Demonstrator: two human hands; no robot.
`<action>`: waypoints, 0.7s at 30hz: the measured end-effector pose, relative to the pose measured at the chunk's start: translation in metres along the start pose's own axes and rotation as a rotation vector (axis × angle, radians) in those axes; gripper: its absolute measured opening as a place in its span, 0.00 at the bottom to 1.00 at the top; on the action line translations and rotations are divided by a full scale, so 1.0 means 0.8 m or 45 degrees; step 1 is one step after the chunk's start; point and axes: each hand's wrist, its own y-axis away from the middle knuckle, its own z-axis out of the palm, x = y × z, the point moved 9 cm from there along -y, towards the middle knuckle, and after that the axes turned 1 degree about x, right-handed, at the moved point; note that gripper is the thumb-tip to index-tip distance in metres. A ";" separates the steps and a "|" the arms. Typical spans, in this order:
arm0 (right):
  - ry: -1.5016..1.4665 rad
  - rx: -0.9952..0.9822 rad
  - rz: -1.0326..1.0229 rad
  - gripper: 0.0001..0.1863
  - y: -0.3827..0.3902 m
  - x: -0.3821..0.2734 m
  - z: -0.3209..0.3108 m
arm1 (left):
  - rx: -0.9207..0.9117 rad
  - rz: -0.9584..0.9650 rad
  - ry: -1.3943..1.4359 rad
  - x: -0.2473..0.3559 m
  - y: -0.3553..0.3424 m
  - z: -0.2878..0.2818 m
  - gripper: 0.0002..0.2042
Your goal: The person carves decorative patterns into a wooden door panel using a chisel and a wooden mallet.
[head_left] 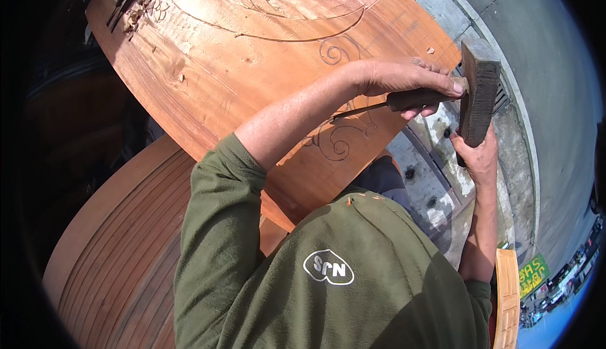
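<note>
My left hand is closed round the dark wooden handle of a carving chisel. The chisel's thin metal blade slants down to the left, its tip at the curled scroll lines on a reddish-brown wooden panel. My right hand grips a wooden mallet with a blocky, worn head. That head stands at the butt end of the chisel handle; whether the two touch I cannot tell. Carved scrolls and a long curved groove mark the panel's surface.
Several dark tools lie among wood shavings at the panel's far left. Below left stands a slatted wooden piece. Grey pavement runs along the right, with a yellow-green sign and a light wooden panel lower down.
</note>
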 end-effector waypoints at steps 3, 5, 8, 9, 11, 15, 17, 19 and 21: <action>-0.194 0.293 -0.294 0.45 0.002 -0.038 -0.031 | 0.004 0.027 0.055 -0.014 -0.004 0.003 0.23; -0.425 0.385 -0.254 0.42 0.000 -0.012 -0.063 | 0.135 0.093 0.077 -0.014 -0.004 -0.002 0.25; -0.839 0.542 -0.127 0.32 -0.009 -0.009 -0.099 | 0.145 0.119 0.067 -0.011 -0.003 0.000 0.25; -0.948 0.678 -0.164 0.27 -0.012 -0.011 -0.107 | 0.148 0.114 0.072 -0.015 -0.001 -0.001 0.25; -0.738 0.658 -0.161 0.30 -0.004 -0.005 -0.074 | 0.131 0.149 0.091 -0.011 -0.002 -0.002 0.26; 0.155 0.188 -0.238 0.43 -0.002 -0.010 -0.021 | 0.135 0.229 0.102 -0.007 0.003 -0.009 0.27; 0.132 0.315 -0.263 0.39 -0.015 -0.008 -0.045 | 0.210 0.238 0.054 -0.001 0.009 -0.013 0.26; -0.154 0.457 -0.078 0.28 -0.028 -0.009 -0.067 | 0.227 0.245 0.049 -0.003 0.009 -0.018 0.26; -0.622 0.511 -0.062 0.27 -0.034 -0.003 -0.052 | 0.233 0.248 0.042 -0.006 0.006 -0.020 0.26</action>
